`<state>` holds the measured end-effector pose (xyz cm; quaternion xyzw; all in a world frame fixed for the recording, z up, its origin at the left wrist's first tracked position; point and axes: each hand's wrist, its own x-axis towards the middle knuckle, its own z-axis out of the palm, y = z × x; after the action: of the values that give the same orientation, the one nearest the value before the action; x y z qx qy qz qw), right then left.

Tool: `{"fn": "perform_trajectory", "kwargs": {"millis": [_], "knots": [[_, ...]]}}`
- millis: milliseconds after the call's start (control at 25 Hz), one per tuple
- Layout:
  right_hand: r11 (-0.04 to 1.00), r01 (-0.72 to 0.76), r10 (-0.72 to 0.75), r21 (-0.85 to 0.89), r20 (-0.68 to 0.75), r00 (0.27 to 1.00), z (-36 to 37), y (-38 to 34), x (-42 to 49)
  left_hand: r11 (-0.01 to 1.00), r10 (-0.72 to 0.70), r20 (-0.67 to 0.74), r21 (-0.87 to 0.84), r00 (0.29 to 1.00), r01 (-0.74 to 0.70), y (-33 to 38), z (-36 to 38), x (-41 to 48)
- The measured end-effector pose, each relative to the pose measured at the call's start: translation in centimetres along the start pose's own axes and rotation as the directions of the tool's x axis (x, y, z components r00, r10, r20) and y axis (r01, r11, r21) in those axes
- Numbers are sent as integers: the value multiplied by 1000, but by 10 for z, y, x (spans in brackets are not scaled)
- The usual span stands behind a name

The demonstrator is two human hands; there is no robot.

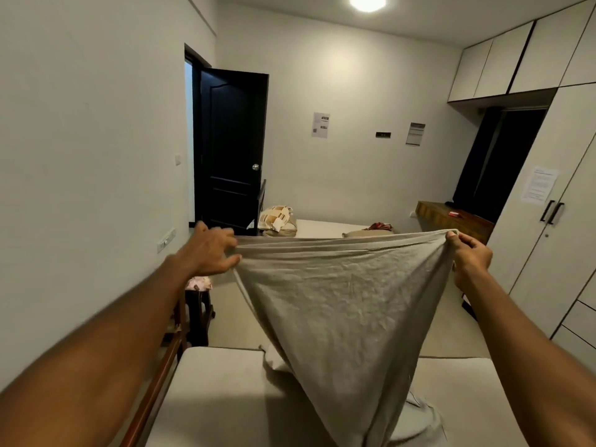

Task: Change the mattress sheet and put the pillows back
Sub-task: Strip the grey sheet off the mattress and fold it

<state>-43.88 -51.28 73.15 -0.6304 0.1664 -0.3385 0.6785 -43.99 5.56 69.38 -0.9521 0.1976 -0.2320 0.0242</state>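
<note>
Head view: left hand [211,250] and right hand [469,254] each pinch the grey sheet's [348,304] top edge, stretched nine-to-three; it hangs toward six over the mattress [222,391], pillows [279,221] apparently lying at twelve.

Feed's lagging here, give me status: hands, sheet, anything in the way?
Left hand and right hand each gripping the sheet, held up, stretched between them. Lower end drapes onto mattress. Pillows at far end.
</note>
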Motion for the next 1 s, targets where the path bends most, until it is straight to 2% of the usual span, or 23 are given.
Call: {"fn": "perform_trajectory", "kwargs": {"millis": [160,280,400,480,560,680,720,800,920,1000], "knots": [[998,6,-9,70,34,999,13,-17,-2,979,-36,-158,190,987,66,-27,-51,35],[997,5,-6,76,14,1000,21,-18,-6,927,-113,-164,337,980,163,-18,-64,47],[998,19,-20,66,14,1000,26,-23,-7,901,-178,-186,363,966,236,-15,-67,47],[994,76,-79,74,28,997,34,-44,-7,905,-214,-281,303,936,298,-26,-82,52],[987,145,-146,67,13,989,46,-71,-7,938,-236,-432,134,870,321,-34,-105,63],[977,215,-215,4,-18,976,58,-102,-9,942,-317,-596,-291,738,170,-27,-127,78],[977,213,-214,-18,-29,976,59,-105,-10,926,-328,-618,-361,715,112,-21,-127,80],[985,166,-168,-46,-30,985,56,-101,-13,925,-289,-629,-378,721,41,-14,-118,72],[998,46,-44,49,-31,999,46,-86,-16,947,-164,-606,-318,778,-48,-15,-99,52],[995,22,-19,97,-39,999,42,-82,-20,942,-150,-615,-328,774,-78,-15,-92,45]]}}
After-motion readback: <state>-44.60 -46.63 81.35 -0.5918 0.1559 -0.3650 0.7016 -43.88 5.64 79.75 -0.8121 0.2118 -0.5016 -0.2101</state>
